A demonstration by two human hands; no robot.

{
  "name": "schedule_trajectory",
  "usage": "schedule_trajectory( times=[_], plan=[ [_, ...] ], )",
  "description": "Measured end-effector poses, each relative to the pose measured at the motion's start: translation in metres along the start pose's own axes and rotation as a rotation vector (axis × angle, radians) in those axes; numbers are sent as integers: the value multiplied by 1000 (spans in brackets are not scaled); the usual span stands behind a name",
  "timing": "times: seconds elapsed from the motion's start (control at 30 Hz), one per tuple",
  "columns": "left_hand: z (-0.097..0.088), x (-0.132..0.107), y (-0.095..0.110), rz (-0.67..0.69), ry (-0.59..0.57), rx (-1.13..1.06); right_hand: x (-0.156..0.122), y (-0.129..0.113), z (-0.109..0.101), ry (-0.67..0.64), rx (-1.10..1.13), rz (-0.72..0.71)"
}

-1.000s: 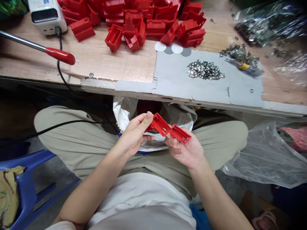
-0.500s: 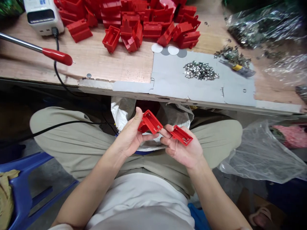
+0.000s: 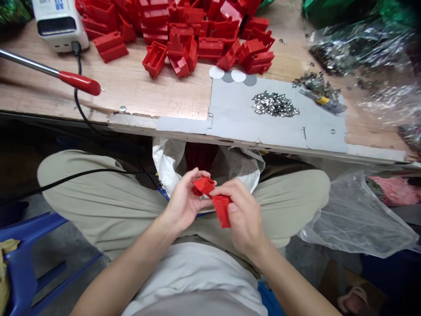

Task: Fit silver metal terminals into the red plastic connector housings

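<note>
Over my lap, my left hand is closed around a red plastic box-shaped part, held between thumb and fingers. My right hand grips a second red plastic part, its smooth side turned up and its inside hidden. The right fingertips reach across to the part in the left hand; whether they touch it I cannot tell. Just beyond the hands, below the table edge, a white sack gapes open with dark red contents inside.
Many red plastic parts are heaped on the table. Small metal pieces lie on a grey sheet, near a cutter with a yellow piece. At left are a red-handled tool and a white device.
My right hand has turned over, so its red part now faces down instead of showing its open inside. The part in my left hand has been tilted round and lowered slightly.
</note>
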State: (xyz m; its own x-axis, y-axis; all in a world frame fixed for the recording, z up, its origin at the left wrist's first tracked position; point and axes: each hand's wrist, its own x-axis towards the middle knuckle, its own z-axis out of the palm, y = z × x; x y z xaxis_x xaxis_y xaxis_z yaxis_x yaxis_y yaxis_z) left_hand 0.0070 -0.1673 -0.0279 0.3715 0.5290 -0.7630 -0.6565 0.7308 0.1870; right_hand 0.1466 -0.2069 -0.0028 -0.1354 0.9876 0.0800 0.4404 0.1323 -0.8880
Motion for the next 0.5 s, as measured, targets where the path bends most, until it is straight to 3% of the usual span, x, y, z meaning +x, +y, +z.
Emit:
schedule_trajectory(
  times=[0.07,0.13,0.27,0.33,0.5],
  plan=[
    [-1,2,-10,-77,-22,-76,1,-6,8,-47,-237,-117],
    [-1,4,-16,-155,-33,-172,3,-9,15,-80,-358,-147],
    [-2,8,-16,-153,-44,-209,12,-7,16,-123,-278,-108],
    [-3,9,-12,-127,-25,-172,18,-2,11,-109,-137,21],
    [-1,9,-2,-163,36,-75,33,14,-4,-69,473,640]
  ],
)
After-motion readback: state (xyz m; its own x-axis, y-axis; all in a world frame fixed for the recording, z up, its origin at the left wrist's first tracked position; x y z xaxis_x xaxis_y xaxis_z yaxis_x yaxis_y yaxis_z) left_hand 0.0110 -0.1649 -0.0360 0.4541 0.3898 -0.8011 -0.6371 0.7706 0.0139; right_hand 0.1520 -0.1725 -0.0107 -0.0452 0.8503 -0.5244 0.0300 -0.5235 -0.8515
